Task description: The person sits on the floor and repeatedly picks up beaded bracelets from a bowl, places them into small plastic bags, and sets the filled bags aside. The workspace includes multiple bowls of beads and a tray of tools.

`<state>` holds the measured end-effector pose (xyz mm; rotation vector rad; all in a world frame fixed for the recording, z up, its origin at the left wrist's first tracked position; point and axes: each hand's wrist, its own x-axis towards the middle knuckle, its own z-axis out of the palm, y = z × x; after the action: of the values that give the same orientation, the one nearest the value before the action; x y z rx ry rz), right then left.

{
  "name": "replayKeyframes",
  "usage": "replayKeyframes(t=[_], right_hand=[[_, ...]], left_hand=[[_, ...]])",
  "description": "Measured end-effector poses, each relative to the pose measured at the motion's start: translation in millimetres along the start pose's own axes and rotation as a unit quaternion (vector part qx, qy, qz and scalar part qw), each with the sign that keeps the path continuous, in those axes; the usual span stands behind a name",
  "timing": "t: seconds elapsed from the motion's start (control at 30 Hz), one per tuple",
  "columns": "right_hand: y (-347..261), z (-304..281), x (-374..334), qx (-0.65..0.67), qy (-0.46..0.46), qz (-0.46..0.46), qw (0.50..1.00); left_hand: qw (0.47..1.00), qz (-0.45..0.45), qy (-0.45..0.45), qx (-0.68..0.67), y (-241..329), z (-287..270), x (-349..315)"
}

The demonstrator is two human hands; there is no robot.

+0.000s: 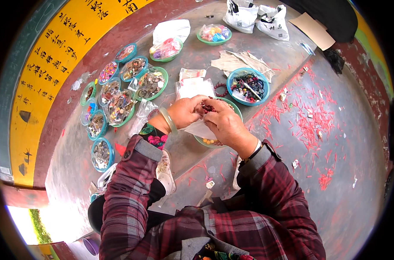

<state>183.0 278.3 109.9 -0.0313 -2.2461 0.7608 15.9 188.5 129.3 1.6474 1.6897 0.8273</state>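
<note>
My left hand (184,113) and my right hand (228,123) meet over a green-rimmed bowl (237,111). Between their closed fingers is a small bunch of dark red beads (208,106); whether these are strung together cannot be made out. Inside the bowl, yellow-brown beads (214,142) show along the near edge, and a white sheet or bag (200,129) lies under my hands. Just beyond my fingers, a dark red bead bracelet (220,89) rests beside white packets (191,86). My hands cover much of the bowl.
To the left stand several bowls of small trinkets, among them a green bowl (165,83). A blue bowl (266,91) of dark cords is at right, near a beige cloth (242,63). Farther back are white bags (272,24). Red scraps (307,119) litter the lower floor past the ledge.
</note>
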Motion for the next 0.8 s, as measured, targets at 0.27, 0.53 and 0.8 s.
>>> replayKeyframes(t=[0.27, 0.53, 0.8], right_hand=[[8.9, -0.2, -5.6, 0.031, -0.039, 0.098, 0.994], [10.3, -0.8, -3.0, -0.042, -0.027, 0.024, 0.998], [8.5, -0.1, -6.3, -0.097, -0.035, 0.085, 0.991]], left_hand=[[0.989, -0.044, 0.065, -0.125, 2.3, -0.9, -13.7], [0.949, -0.097, 0.127, -0.271, -13.3, 17.6, -23.3], [0.974, -0.064, 0.104, -0.192, -15.4, 31.0, -19.3]])
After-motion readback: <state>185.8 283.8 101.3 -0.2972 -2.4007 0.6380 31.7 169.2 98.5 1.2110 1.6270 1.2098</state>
